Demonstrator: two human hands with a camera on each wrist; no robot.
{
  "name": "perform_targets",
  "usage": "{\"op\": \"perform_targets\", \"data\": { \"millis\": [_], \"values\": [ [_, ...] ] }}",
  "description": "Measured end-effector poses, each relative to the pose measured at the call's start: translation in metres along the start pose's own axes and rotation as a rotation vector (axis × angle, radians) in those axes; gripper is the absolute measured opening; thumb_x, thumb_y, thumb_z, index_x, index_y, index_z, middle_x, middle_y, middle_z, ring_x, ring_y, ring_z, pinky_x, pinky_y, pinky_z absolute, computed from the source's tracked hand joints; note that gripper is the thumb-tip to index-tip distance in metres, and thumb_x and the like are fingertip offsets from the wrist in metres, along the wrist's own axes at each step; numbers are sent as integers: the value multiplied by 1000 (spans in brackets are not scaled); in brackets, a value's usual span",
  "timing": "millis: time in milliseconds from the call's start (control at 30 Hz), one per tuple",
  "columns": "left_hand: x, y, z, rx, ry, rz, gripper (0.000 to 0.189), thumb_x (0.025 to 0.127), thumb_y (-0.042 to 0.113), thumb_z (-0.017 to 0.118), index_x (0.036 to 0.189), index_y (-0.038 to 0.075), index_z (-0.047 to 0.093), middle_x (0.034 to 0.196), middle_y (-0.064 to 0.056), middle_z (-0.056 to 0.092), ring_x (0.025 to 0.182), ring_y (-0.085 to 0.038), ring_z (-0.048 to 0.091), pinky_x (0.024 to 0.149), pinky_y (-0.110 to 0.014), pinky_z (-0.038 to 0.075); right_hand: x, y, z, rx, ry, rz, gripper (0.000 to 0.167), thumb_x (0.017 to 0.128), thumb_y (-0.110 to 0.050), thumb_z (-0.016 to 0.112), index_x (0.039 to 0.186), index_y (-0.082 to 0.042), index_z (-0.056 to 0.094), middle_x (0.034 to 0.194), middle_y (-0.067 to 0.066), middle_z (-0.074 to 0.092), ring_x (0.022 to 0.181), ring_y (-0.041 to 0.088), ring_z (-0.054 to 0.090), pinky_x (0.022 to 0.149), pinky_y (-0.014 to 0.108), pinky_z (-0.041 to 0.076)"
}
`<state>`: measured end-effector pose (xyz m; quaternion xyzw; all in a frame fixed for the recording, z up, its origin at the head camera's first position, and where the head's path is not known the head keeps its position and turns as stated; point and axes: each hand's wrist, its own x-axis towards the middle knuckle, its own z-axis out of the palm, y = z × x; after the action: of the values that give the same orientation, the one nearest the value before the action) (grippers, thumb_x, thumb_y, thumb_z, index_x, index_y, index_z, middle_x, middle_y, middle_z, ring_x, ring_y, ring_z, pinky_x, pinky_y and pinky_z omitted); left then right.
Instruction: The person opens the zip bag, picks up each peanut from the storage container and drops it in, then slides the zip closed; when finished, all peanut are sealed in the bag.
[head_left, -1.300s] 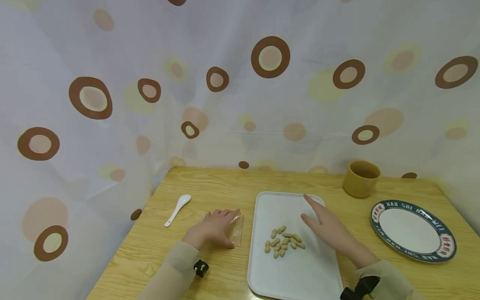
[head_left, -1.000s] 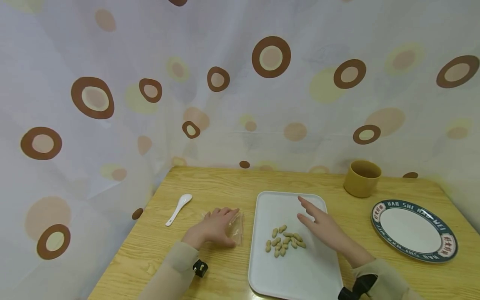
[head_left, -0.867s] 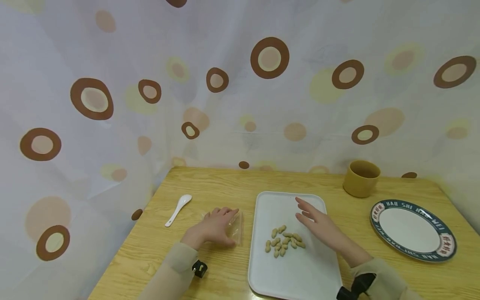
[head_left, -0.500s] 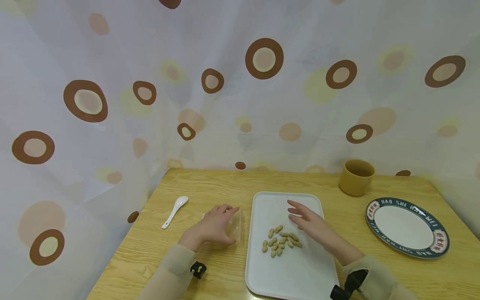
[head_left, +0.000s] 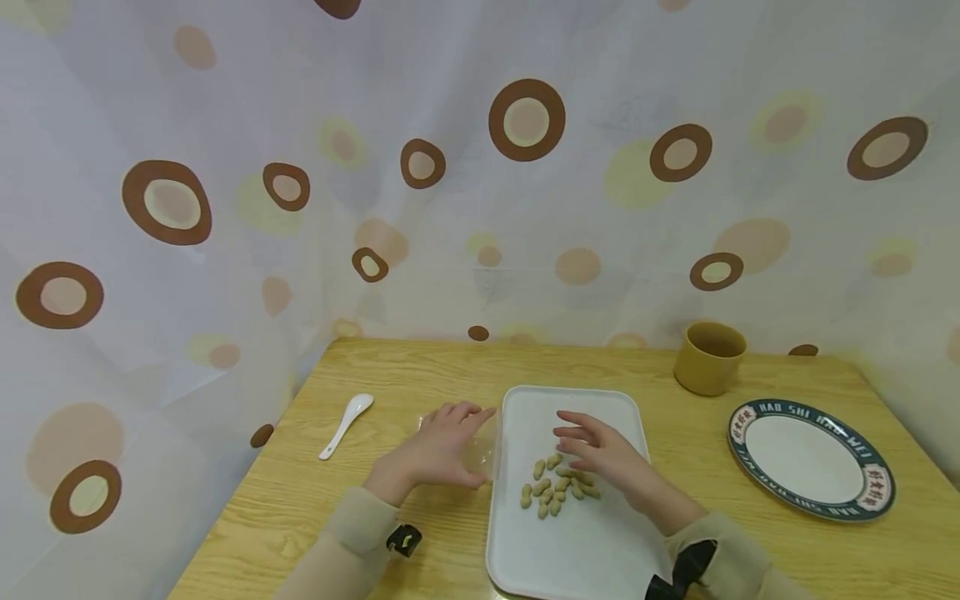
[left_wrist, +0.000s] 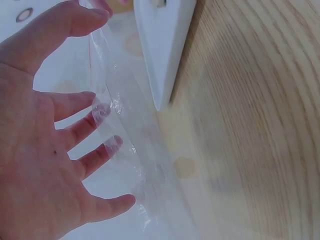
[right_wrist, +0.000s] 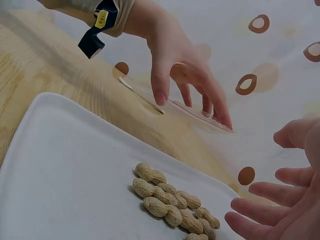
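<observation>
curtained-off tabletop booth, spotted curtain (head_left: 457,208) walls, wood-grain table (head_left: 435,371)

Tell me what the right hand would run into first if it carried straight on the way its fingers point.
The right hand would probably meet the clear plastic bag at the left hand first, though how their heights compare is hard to judge.

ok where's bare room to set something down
Bare wood lies along the back of the wooden table, between the white spoon and mustard-yellow cup, and between the white rectangular tray and green-rimmed round plate. The tray's near end is bare. Crowded: around the tan peanuts and right fingers, and where the left fingers meet the clear plastic bag.
</observation>
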<state>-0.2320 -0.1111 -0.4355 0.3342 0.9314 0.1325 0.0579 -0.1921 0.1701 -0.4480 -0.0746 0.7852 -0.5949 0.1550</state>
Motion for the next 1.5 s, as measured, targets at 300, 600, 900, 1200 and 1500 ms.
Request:
{"op": "perform_targets", "data": {
  "millis": [300, 600, 900, 1200, 1500],
  "values": [
    [6, 12, -4, 46, -2, 9, 93, 76, 45, 77, 154, 18, 34, 143, -4, 44, 133, -29, 39, 106, -62, 32, 7, 0, 7, 122, -32, 0, 60, 101, -22, 55, 150, 4, 31, 142, 31, 49, 121, 37, 60, 95, 45, 53],
    [9, 19, -1, 86, 0, 36, 96, 76, 50, 78, 155, 21, 32, 145, -3, 42, 134, -29, 39, 106, -60, 33, 10, -4, 16, 163, -39, 16, 58, 100, -20, 58, 148, 5, 36, 139, 30, 53, 116, 31, 65, 93, 43, 54],
    [11, 24, -1, 73, 4, 56, 95, 78, 52, 76, 156, 22, 30, 149, -4, 40, 137, -31, 37, 108, -61, 32, 14, -7, 23, 245, -54, 11, 56, 100, -20, 59, 144, 8, 39, 134, 29, 58, 113, 29, 67, 91, 43, 55],
    [12, 27, 1, 40, 26, 74, 95, 78, 50, 76, 156, 23, 30, 148, -4, 40, 135, -29, 38, 107, -60, 33, 18, -7, 25, 308, -54, 49, 51, 100, -15, 57, 140, 13, 42, 127, 28, 63, 103, 19, 70, 85, 35, 57],
    [11, 30, 0, 7, 35, 81, 95, 77, 50, 77, 156, 25, 29, 148, -2, 40, 134, -26, 39, 107, -58, 33, 18, -8, 25, 382, -56, 88, 49, 100, -13, 57, 136, 17, 44, 107, 12, 73, 91, 14, 72, 80, 30, 58]
  ]
}}
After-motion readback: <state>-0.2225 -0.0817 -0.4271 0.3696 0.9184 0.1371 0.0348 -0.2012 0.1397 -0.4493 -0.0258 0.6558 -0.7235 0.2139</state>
